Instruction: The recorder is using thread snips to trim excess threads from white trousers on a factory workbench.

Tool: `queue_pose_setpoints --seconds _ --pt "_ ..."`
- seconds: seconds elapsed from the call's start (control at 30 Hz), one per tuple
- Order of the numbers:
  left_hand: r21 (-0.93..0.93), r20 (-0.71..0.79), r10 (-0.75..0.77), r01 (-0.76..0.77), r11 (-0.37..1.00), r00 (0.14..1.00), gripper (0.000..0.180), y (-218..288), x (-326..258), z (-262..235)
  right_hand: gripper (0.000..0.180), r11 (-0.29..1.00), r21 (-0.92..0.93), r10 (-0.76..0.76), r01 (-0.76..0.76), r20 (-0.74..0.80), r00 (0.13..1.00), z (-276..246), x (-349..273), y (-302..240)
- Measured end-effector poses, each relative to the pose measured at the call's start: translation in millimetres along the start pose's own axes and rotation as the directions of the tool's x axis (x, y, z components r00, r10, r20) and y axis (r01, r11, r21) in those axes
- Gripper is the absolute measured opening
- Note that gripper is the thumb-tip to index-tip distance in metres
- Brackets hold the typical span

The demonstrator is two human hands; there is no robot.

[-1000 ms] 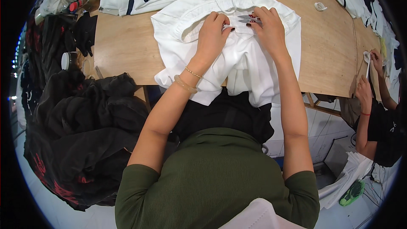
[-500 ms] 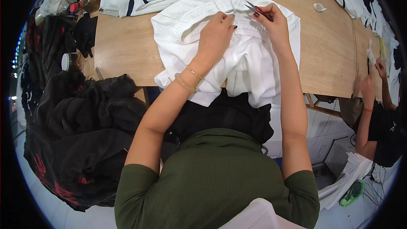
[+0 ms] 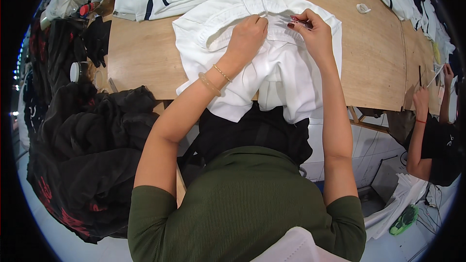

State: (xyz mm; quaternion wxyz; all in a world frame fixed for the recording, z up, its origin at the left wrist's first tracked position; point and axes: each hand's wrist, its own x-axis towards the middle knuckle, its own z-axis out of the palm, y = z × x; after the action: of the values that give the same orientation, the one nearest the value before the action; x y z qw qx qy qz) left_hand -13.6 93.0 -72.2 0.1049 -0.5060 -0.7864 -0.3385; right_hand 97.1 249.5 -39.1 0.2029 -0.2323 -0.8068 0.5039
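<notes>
Both hands (image 3: 248,33) pinch white shorts (image 3: 272,73) waistband.

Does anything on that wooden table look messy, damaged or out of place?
Nothing looks damaged or spilled. The white fabric garment hangs partly over the edge of the wooden table, held by the left hand and the right hand. A heap of black clothes slumps beside the table.

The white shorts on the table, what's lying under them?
The white shorts lie on the bare wooden table, legs hanging over its near edge above a dark garment. Both hands press the waistband. Anything between cloth and tabletop is covered.
</notes>
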Motion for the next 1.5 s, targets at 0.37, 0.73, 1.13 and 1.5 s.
queue_pose_setpoints --seconds 0.37,0.73,1.13,1.5 --pt "-0.136 0.090 -0.027 0.040 0.990 0.996 0.011 -15.4 9.5 -6.9 0.014 0.788 -0.540 -0.286 0.297 0.108 0.952 17.6 -4.1 -16.0" --pt "-0.159 0.109 -0.061 0.078 0.984 0.992 0.012 -15.6 10.7 -9.2 0.015 0.743 -0.583 -0.306 0.329 0.141 0.941 18.5 -3.3 -18.3" --pt "-0.278 0.141 -0.214 0.246 0.929 0.967 0.013 -19.9 7.8 -8.3 0.014 0.813 -0.518 -0.260 0.265 0.084 0.962 16.4 -5.6 -10.3" --pt "-0.306 0.092 -0.254 0.270 0.913 0.963 0.021 -0.3 -7.5 -25.0 0.015 0.977 -0.199 -0.095 0.077 -0.081 0.992 3.5 -8.3 -5.3"
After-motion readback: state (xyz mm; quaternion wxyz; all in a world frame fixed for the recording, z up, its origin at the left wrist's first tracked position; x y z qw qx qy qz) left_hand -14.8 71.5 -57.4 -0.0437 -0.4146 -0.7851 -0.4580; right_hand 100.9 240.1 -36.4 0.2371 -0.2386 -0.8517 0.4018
